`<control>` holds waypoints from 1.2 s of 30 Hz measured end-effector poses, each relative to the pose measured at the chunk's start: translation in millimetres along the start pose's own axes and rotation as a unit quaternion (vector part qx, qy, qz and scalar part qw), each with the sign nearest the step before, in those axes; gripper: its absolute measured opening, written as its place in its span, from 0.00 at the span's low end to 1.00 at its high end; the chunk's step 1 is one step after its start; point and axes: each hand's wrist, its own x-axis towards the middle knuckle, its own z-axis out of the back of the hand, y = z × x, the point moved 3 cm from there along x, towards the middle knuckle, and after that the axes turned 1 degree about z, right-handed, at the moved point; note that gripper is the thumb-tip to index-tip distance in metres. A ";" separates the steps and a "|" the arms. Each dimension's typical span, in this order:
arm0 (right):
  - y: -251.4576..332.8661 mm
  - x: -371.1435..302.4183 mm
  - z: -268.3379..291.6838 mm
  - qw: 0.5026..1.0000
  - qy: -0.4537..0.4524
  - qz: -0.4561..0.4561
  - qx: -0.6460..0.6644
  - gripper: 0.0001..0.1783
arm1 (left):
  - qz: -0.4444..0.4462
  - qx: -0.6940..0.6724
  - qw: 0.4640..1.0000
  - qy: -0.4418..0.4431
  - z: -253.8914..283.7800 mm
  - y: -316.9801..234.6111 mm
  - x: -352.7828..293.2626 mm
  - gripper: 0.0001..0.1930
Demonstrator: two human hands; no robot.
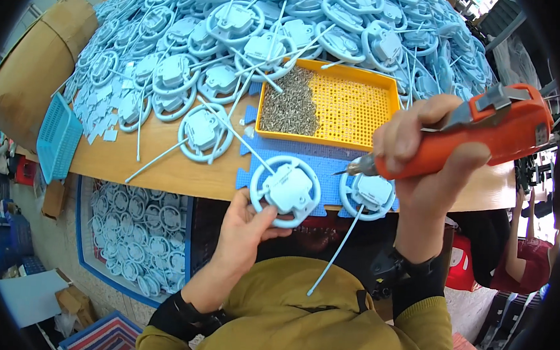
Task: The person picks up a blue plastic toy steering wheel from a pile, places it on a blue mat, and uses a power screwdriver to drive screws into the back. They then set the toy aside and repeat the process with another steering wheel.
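Within 2 hands (pixel 242 230) (pixel 428 189), 1 wheel (pixel 290 188), 1 screwdriver (pixel 475 141)

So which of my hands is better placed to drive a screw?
Probably your right hand: it grips the orange power screwdriver, while your left hand holds a light-blue wheel-shaped part.

one head-worn fisheye view looks down from nearby.

One orange driver (pixel 507 130), one yellow tray (pixel 353 106), one turquoise basket (pixel 60 141), wheels (pixel 290 189) and screws (pixel 290 104) beyond counting
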 end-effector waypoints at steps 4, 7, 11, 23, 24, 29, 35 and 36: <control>-9.9 -15.3 -21.3 0.998 0.036 -0.040 0.011 0.36 | 0.033 0.120 0.992 0.011 5.8 -4.8 10.3 0.17; -15.4 -23.4 -27.6 0.996 0.052 -0.064 -0.025 0.35 | 0.028 0.118 0.992 0.021 8.7 -2.5 12.9 0.16; -22.8 -28.7 -29.1 0.996 0.043 -0.068 -0.035 0.33 | 0.021 0.111 0.993 0.019 9.4 0.1 11.1 0.15; -27.7 -29.5 -40.8 0.991 0.084 -0.054 -0.086 0.30 | 0.013 0.104 0.994 0.029 11.2 5.5 10.8 0.16; -28.3 -29.4 -40.8 0.991 0.084 -0.054 -0.087 0.30 | 0.011 0.109 0.994 0.029 12.0 6.2 11.6 0.17; -31.8 -31.2 -38.2 0.991 0.067 -0.056 -0.098 0.31 | 0.005 0.118 0.992 0.033 11.9 5.7 12.2 0.17; -4.2 -4.0 2.7 0.989 0.102 0.058 0.093 0.34 | -0.232 0.089 0.968 -0.008 43.0 -0.7 -20.7 0.20; 5.8 2.0 16.1 0.994 0.056 0.074 0.055 0.33 | -0.256 0.085 0.960 -0.077 61.2 -1.7 -32.3 0.21</control>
